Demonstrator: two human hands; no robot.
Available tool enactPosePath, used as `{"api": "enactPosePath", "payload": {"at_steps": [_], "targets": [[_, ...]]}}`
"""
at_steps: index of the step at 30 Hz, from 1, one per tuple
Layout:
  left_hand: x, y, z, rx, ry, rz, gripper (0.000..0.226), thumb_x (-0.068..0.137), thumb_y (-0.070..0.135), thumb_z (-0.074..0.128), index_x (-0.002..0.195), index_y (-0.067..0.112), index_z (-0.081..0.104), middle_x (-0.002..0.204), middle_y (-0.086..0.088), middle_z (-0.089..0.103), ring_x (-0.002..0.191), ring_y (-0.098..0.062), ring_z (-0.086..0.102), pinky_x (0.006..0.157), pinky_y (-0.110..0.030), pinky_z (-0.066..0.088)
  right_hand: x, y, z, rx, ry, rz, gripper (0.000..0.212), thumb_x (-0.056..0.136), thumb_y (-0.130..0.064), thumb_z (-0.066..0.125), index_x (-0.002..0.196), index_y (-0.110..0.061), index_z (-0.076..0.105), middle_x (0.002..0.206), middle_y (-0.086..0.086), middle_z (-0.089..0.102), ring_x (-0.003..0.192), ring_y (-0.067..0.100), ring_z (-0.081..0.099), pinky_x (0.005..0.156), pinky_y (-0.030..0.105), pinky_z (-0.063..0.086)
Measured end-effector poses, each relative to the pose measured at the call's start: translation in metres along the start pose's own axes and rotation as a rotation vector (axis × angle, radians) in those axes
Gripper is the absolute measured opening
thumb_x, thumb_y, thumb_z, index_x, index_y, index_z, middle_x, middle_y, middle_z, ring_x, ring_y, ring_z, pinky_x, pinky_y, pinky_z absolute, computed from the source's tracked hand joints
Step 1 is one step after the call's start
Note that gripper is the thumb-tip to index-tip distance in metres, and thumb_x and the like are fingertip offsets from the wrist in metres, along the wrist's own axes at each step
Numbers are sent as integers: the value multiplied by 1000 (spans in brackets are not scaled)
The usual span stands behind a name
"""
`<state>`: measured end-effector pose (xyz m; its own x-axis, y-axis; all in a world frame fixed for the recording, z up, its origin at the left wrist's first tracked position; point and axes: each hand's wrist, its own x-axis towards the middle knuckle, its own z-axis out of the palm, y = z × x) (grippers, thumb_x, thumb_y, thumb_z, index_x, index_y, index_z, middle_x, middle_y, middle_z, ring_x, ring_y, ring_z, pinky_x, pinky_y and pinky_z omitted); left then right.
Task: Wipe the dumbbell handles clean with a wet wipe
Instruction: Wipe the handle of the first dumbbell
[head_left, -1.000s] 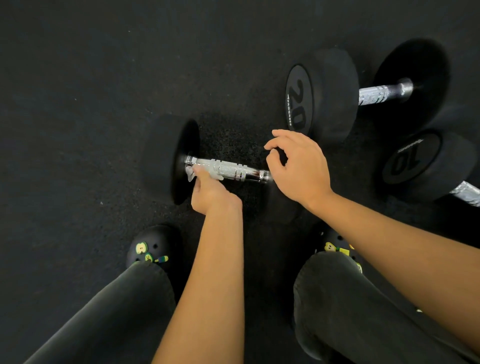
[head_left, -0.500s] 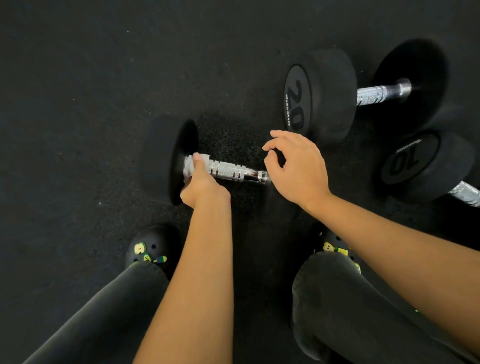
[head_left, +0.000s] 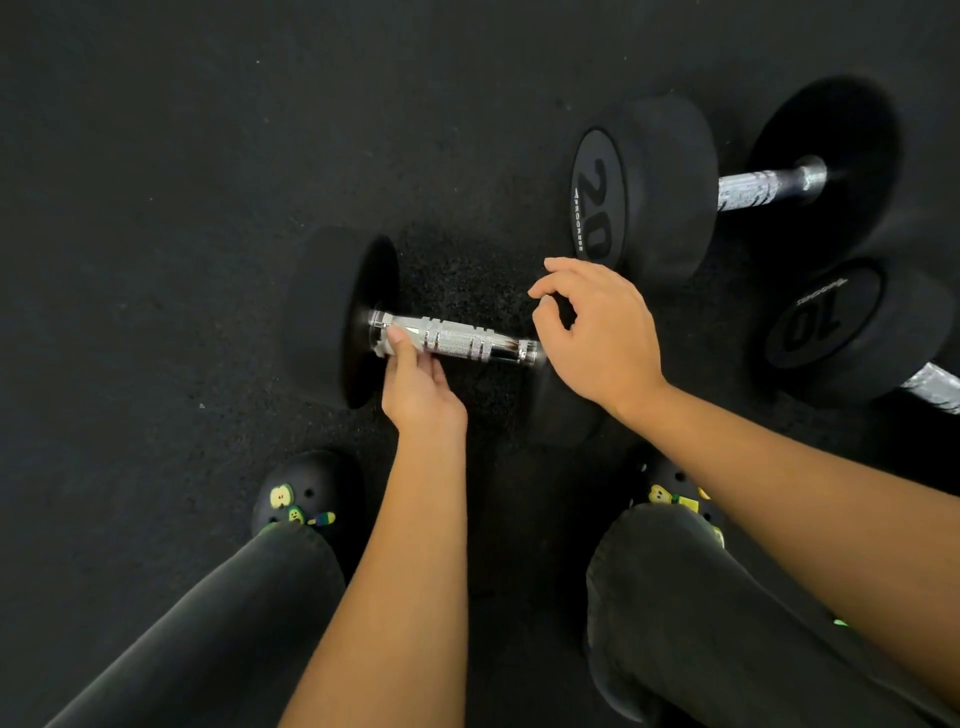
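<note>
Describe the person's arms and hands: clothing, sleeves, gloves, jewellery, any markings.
The left hand and right hand are bare: no gloves, and no rings show. Both forearms are bare too, with no sleeves, watch or wristband in view up to the picture's edge. No markings show on them.

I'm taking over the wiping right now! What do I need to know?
Left hand: pinches the wet wipe against the left end of the near handle.
Right hand: curled over that dumbbell's right head; whether it grips is hidden.
Done: wiping is under way at the left end; how much is clean can't be told.
To do: the rest of this handle, then likely the 20 dumbbell's handle and the 10 dumbbell's handle, both on the floor to the right.
</note>
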<state>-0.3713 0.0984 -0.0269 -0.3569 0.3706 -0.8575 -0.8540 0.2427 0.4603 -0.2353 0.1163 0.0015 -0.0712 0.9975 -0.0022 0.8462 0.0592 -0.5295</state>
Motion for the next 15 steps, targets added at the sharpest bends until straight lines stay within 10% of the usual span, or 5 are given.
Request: {"api": "enactPosePath", "payload": {"at_steps": [9, 15], "targets": [[8, 20, 33, 178, 251, -121, 51, 90, 49, 50, 127, 12, 51, 128, -1, 56, 108, -21, 56, 77, -30, 43, 2, -1, 0, 16, 0, 6, 24, 85, -21, 50, 93, -14, 71, 114, 0, 67, 113, 13, 56, 97, 23, 33], [5, 5, 17, 6, 119, -9, 47, 92, 38, 53, 128, 7, 51, 130, -5, 56, 120, -17, 53, 95, -21, 39, 2, -1, 1, 29, 26, -3, 23, 84, -19, 50, 91, -14, 72, 112, 2, 68, 110, 14, 58, 97, 28, 37]]}}
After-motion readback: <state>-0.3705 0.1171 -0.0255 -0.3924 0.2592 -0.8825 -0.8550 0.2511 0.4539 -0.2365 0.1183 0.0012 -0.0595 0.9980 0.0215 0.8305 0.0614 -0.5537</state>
